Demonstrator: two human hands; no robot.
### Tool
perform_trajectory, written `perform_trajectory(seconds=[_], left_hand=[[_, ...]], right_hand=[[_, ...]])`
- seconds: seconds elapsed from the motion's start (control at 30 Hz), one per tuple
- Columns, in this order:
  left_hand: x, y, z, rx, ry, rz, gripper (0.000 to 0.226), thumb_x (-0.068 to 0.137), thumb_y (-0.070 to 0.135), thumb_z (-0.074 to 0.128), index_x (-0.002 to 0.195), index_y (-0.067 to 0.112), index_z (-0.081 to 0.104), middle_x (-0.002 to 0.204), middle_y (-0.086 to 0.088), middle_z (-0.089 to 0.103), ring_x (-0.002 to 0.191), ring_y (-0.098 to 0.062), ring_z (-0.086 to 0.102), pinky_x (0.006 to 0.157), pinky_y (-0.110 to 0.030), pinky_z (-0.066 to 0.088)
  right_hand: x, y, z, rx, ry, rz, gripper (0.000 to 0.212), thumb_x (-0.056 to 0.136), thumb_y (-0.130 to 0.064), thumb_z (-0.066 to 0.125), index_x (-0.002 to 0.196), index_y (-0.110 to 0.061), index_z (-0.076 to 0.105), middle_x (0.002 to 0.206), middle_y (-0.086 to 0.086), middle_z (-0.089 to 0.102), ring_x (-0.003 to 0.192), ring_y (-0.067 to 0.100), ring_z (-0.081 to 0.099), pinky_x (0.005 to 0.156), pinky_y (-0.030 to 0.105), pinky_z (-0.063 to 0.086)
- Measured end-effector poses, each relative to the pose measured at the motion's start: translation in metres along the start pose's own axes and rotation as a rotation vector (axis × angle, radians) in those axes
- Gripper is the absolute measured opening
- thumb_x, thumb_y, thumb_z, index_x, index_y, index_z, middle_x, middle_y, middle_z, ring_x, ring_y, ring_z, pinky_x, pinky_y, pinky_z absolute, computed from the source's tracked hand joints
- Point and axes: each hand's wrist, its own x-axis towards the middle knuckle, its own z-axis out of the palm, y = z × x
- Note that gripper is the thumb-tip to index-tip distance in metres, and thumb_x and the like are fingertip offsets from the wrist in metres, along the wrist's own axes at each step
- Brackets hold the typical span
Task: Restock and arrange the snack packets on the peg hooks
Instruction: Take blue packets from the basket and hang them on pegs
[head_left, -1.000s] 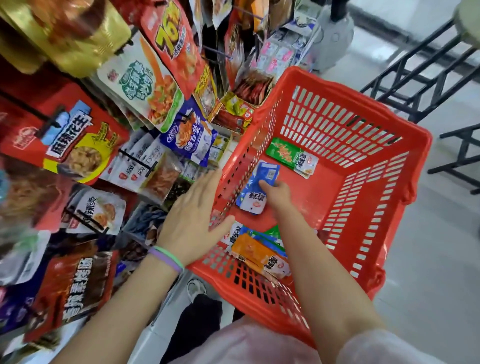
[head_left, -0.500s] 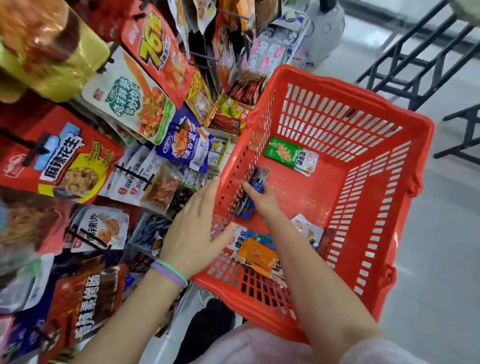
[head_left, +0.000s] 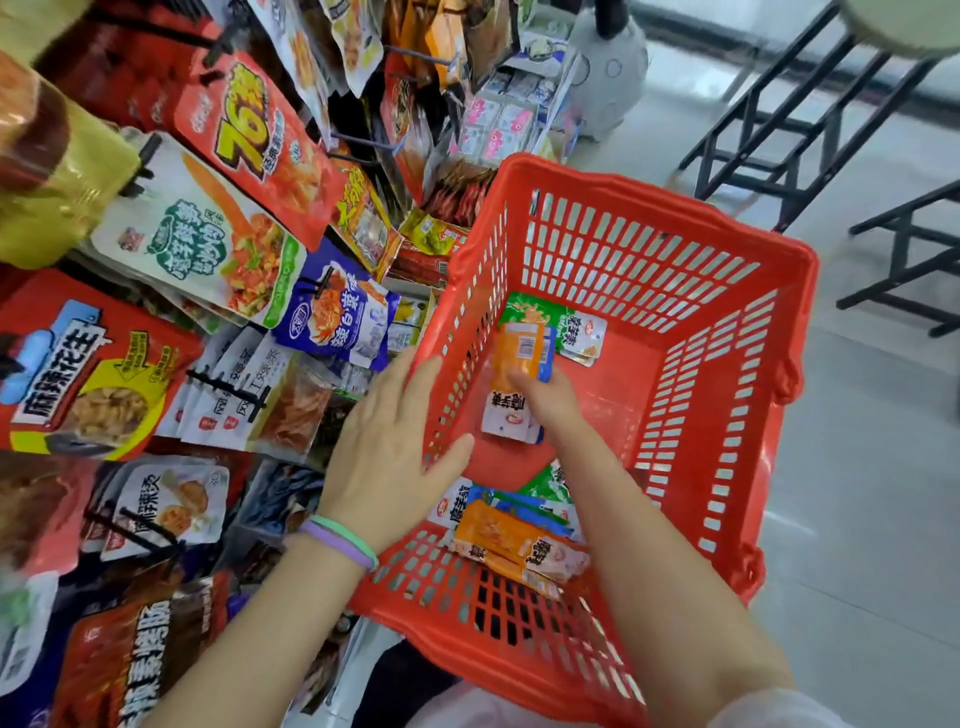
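Note:
A red plastic basket (head_left: 727, 395) fills the middle of the view. Inside it my right hand (head_left: 550, 405) grips a small stack of snack packets (head_left: 511, 384), orange and white on top with a blue one behind, lifted off the basket floor. My left hand (head_left: 387, 457) rests with straight fingers on the basket's left wall. A green packet (head_left: 576, 327) lies at the far end of the basket floor. Several orange, blue and green packets (head_left: 514, 540) lie heaped at the near end.
Peg hooks on the left carry many hanging packets, among them a blue one (head_left: 337, 312) and a red one (head_left: 260, 150) close to the basket. Black metal frames (head_left: 810, 130) stand on the pale floor at the back right.
My right hand has picked up the blue packet together with an orange and white one and raised them off the basket floor. My left hand has stayed on the basket wall.

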Motion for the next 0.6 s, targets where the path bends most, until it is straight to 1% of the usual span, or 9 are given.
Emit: perform_trajectory(seconds=[0.1, 0.13, 0.2, 0.23, 0.27, 0.33, 0.4, 0.5, 0.6], left_hand=[[0.001, 0.002, 0.006, 0.071, 0.031, -0.010, 0.079, 0.092, 0.064, 0.034, 0.158, 0.019, 0.030, 0.167, -0.007, 0.022, 0.150, -0.029, 0.028, 0.113, -0.052, 0.038], [0.002, 0.002, 0.007, 0.088, 0.039, -0.005, 0.078, 0.093, 0.062, 0.036, 0.156, 0.017, 0.034, 0.166, -0.009, 0.026, 0.147, -0.031, 0.033, 0.110, -0.053, 0.042], [0.004, 0.001, 0.008, 0.106, 0.043, 0.004, 0.076, 0.093, 0.059, 0.040, 0.154, 0.014, 0.037, 0.163, -0.011, 0.030, 0.144, -0.034, 0.037, 0.106, -0.054, 0.046], [0.005, 0.002, 0.008, 0.115, 0.049, 0.010, 0.076, 0.093, 0.058, 0.041, 0.154, 0.013, 0.038, 0.163, -0.011, 0.030, 0.143, -0.035, 0.038, 0.105, -0.054, 0.047], [0.005, 0.002, 0.009, 0.130, 0.059, 0.017, 0.075, 0.093, 0.057, 0.043, 0.154, 0.012, 0.038, 0.162, -0.013, 0.031, 0.142, -0.036, 0.039, 0.104, -0.054, 0.047], [0.006, 0.003, 0.011, 0.172, 0.078, 0.028, 0.076, 0.093, 0.055, 0.045, 0.154, 0.010, 0.037, 0.161, -0.016, 0.033, 0.141, -0.037, 0.040, 0.103, -0.053, 0.048], [0.007, 0.004, 0.012, 0.198, 0.088, 0.027, 0.081, 0.092, 0.055, 0.046, 0.156, 0.008, 0.032, 0.160, -0.017, 0.034, 0.141, -0.037, 0.039, 0.104, -0.053, 0.048], [0.005, 0.005, 0.013, 0.225, 0.084, 0.004, 0.087, 0.093, 0.057, 0.044, 0.159, 0.005, 0.024, 0.162, -0.017, 0.032, 0.144, -0.035, 0.036, 0.110, -0.050, 0.043], [0.006, 0.004, 0.013, 0.230, 0.075, 0.005, 0.087, 0.093, 0.057, 0.042, 0.159, 0.004, 0.022, 0.162, -0.017, 0.031, 0.145, -0.035, 0.036, 0.110, -0.050, 0.044]], right_hand=[[0.027, -0.027, -0.036, -0.219, -0.001, -0.118, 0.040, 0.084, -0.023, 0.073, 0.118, -0.008, 0.058, 0.105, 0.006, 0.068, 0.087, 0.018, 0.064, 0.063, 0.029, 0.050], [0.037, -0.036, -0.044, -0.300, 0.009, -0.161, 0.044, 0.079, -0.028, 0.075, 0.115, -0.008, 0.059, 0.102, 0.005, 0.069, 0.087, 0.020, 0.065, 0.066, 0.032, 0.052], [0.052, -0.049, -0.054, -0.545, 0.032, -0.231, 0.047, 0.075, -0.046, 0.068, 0.104, -0.009, 0.064, 0.097, 0.008, 0.065, 0.087, 0.024, 0.060, 0.071, 0.032, 0.045], [0.060, -0.052, -0.056, -0.682, 0.048, -0.274, 0.058, 0.070, -0.059, 0.059, 0.101, -0.011, 0.066, 0.098, 0.014, 0.063, 0.090, 0.027, 0.058, 0.074, 0.034, 0.043], [0.070, -0.051, -0.057, -0.814, 0.047, -0.303, 0.069, 0.066, -0.064, 0.054, 0.106, -0.010, 0.069, 0.106, 0.019, 0.062, 0.099, 0.032, 0.057, 0.081, 0.037, 0.043], [0.076, -0.049, -0.055, -0.994, 0.024, -0.308, 0.069, 0.078, -0.057, 0.064, 0.127, -0.010, 0.063, 0.126, 0.020, 0.056, 0.119, 0.036, 0.050, 0.095, 0.041, 0.041], [0.075, -0.044, -0.051, -1.043, 0.034, -0.325, 0.066, 0.086, -0.044, 0.072, 0.139, -0.010, 0.052, 0.137, 0.017, 0.050, 0.128, 0.037, 0.043, 0.103, 0.043, 0.038], [0.075, -0.039, -0.049, -0.991, 0.089, -0.261, 0.068, 0.089, -0.042, 0.072, 0.141, -0.010, 0.044, 0.143, 0.013, 0.045, 0.134, 0.033, 0.038, 0.106, 0.049, 0.038], [0.076, -0.041, -0.049, -1.013, 0.093, -0.179, 0.076, 0.082, -0.047, 0.079, 0.137, -0.009, 0.044, 0.142, 0.013, 0.043, 0.136, 0.031, 0.035, 0.108, 0.045, 0.033]])
